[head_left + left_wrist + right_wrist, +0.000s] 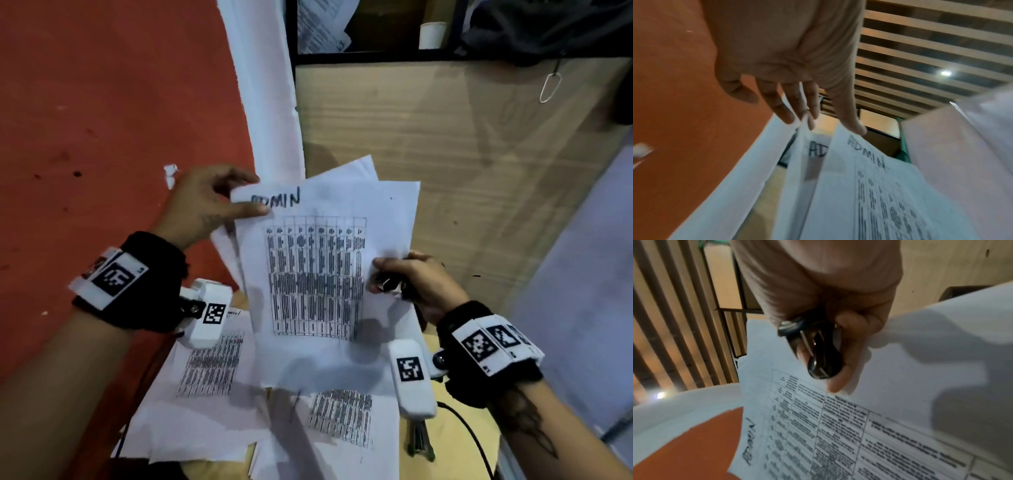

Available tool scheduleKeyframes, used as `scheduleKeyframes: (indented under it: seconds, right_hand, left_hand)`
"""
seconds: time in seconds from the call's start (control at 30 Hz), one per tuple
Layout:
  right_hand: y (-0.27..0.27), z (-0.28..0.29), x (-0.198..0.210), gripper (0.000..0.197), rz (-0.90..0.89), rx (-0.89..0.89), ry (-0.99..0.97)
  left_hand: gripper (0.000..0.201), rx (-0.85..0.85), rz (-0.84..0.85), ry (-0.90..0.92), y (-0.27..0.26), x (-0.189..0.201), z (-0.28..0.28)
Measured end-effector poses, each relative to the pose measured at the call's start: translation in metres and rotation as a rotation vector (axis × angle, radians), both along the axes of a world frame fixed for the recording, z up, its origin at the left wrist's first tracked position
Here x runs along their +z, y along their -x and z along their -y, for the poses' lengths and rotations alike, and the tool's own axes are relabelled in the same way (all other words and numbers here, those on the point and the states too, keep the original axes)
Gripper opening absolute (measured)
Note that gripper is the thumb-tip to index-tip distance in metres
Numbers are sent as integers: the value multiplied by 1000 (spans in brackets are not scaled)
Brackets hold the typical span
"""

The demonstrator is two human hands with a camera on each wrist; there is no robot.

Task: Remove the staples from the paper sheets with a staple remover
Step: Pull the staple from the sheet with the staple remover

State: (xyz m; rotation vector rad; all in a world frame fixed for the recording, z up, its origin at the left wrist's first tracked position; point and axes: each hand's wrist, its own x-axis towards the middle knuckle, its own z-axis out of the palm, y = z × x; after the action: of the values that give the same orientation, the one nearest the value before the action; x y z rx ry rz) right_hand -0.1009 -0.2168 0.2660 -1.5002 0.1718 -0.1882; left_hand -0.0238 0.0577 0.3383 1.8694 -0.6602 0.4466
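The paper sheets (325,274), printed with a table and hand-lettered "ADMIN", are held up above the desk. My left hand (257,195) pinches their top left corner between thumb and fingers. In the left wrist view the sheets (869,186) fan apart below the left hand (834,126). My right hand (376,275) grips a black and chrome staple remover (388,282) at the sheets' right edge. In the right wrist view the staple remover (822,356) sits in the right hand (818,369), whose thumb lies on the top sheet (838,434). No staple shows.
More printed sheets (212,370) lie spread on the wooden desk (455,442) below, with a small metal tool (419,442) and a black cable (472,431) at the right. An orange wall (102,102) is at left, a wooden partition (445,154) ahead.
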Motion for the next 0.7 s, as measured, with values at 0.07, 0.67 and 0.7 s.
scheduleKeyframes:
  seconds: [0.07, 0.67, 0.7]
  right_hand:
    - [-2, 4, 1, 6, -15, -11, -69]
    - [-18, 1, -188, 31, -646, -119, -433]
    - [-15, 3, -203, 26, -686, -128, -481]
  left_hand:
    - [60, 105, -85, 157, -6, -20, -11]
    - [55, 483, -578, -156, -111, -236, -127]
    - [64, 464, -622, -197, -119, -252, -133]
